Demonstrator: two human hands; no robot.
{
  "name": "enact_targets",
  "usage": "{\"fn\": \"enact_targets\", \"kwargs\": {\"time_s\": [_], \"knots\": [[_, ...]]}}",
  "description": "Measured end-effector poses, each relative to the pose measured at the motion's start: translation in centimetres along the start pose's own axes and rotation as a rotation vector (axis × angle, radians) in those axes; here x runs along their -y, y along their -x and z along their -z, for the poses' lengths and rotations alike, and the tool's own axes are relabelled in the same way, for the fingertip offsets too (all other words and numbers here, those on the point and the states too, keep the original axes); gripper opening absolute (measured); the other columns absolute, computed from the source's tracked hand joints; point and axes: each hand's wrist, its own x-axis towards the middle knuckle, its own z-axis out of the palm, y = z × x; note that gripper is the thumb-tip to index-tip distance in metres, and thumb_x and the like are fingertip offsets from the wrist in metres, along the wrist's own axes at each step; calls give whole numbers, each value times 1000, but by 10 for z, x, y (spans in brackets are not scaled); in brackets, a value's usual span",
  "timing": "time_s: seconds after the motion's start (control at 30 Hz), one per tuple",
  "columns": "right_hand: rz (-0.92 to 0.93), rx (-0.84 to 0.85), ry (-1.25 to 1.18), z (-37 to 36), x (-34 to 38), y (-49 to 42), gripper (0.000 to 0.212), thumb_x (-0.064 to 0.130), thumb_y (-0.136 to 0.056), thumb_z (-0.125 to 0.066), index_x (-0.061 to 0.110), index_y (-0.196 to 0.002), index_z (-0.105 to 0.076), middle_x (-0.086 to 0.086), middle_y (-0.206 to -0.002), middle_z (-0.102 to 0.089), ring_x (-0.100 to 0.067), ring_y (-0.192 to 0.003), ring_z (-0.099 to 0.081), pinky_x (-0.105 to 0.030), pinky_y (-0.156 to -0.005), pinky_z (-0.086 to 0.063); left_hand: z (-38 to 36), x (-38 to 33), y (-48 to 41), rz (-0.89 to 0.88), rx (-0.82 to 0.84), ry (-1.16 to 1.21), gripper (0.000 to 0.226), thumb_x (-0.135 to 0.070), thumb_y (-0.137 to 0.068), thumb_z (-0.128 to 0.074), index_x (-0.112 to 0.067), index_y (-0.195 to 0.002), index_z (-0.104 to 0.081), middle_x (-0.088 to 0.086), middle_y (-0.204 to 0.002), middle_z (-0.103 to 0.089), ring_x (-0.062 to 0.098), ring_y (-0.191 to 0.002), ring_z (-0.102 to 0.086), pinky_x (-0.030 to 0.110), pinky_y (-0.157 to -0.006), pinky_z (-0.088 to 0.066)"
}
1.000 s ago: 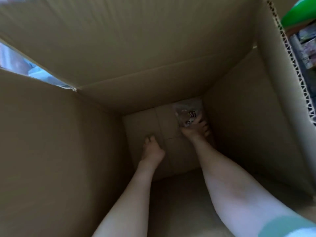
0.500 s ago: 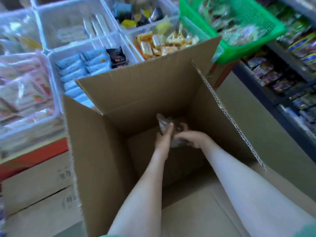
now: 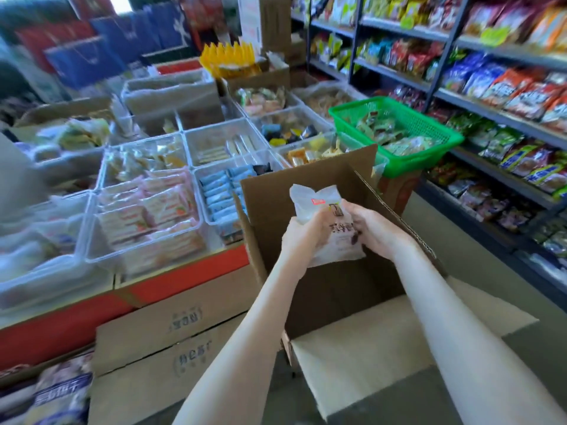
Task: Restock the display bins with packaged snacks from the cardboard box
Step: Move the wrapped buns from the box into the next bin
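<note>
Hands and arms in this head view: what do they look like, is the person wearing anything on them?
Both are bare. The left hand and right hand show no gloves, rings or watch. The left forearm and right forearm are uncovered down to the picture's edge; no sleeve shows.

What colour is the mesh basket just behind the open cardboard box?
Green. The basket shows clearly in the head view, the only one here.
</note>
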Motion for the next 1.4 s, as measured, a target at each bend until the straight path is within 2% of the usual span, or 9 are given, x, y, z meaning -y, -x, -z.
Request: {"fn": "enact_targets", "kwargs": {"time_s": [0.17,0.3,0.47,0.63,0.8,1.0,1.17,1.27,1.4], "knots": [[43,44,-76,-58,43,45,40,42,-94,-46,16,-94,-76,-7,-101,-73,-19,-96,-69,-32,-87,-48,52,-16,44,-101,162,-18,26,-35,-88,-62,-9,-89,-57,4,-69,-58,16,-67,-61,16,-50,-47],[110,85,-151,-136,64,49,41,39,-96,-43,10,-112,-67,-11,-102,-72,-21,-90,-70,-27,-69,-54,140,-17,65,-149,205,33,52,-44,-93,-53,-9,-132,-53,13,-132,-56,31,-116,-58,32,-89,-51],[222,173,-123,-260,64,25,39,35,-94,-48,10,-122,-60,-13,-114,-68,-26,-101,-67,-35,-83,-54,273,-12,71,-210,97,161,59,-72,-70,-57,-29,-110,-70,10,-110,-70,34,-112,-60,53,-103,-40],[222,167,-139,-371,49,-7,33,26,-92,-55,9,-120,-61,-14,-118,-65,-29,-103,-63,-42,-87,-49,390,-10,75,-371,-64,168,19,-38,-91,-58,-29,-108,-62,4,-101,-70,14,-72,-66,22,-58,-50],[245,208,-31,-447,37,-43,14,23,-91,-57,17,-95,-69,2,-93,-72,-11,-79,-67,-24,-61,-55,478,-7,71,-319,-167,134,19,-28,-86,-64,-23,-104,-63,15,-103,-67,25,-78,-63,34,-65,-49],[330,292,174,-505,45,-99,25,23,-81,-65,10,-102,-71,-6,-104,-72,-20,-100,-66,-33,-85,-53,552,-14,51,-404,-334,-46,6,-18,-85,-68,-21,-87,-63,3,-88,-66,15,-80,-64,27,-73,-51],[375,348,312,-542,65,-142,9,17,-88,-62,19,-89,-71,14,-72,-72,7,-59,-62,-7,-52,-44,591,-35,26,-428,-476,-67,15,-8,-84,-67,-22,-83,-62,-2,-78,-63,14,-72,-59,31,-71,-51],[419,292,336,-562,66,-175,13,23,-91,-59,19,-95,-71,14,-87,-73,6,-75,-65,-17,-72,-48,613,-51,9,-468,-512,-121,6,-12,-85,-67,-16,-89,-63,3,-75,-60,12,-59,-53,20,-49,-45],[410,166,197,-568,63,-214,17,21,-93,-58,16,-99,-72,3,-94,-74,-2,-82,-68,-30,-75,-52,643,-49,-19,-430,-528,-322,21,-26,-90,-62,-14,-107,-59,-3,-93,-63,3,-75,-58,7,-55,-45]]}}
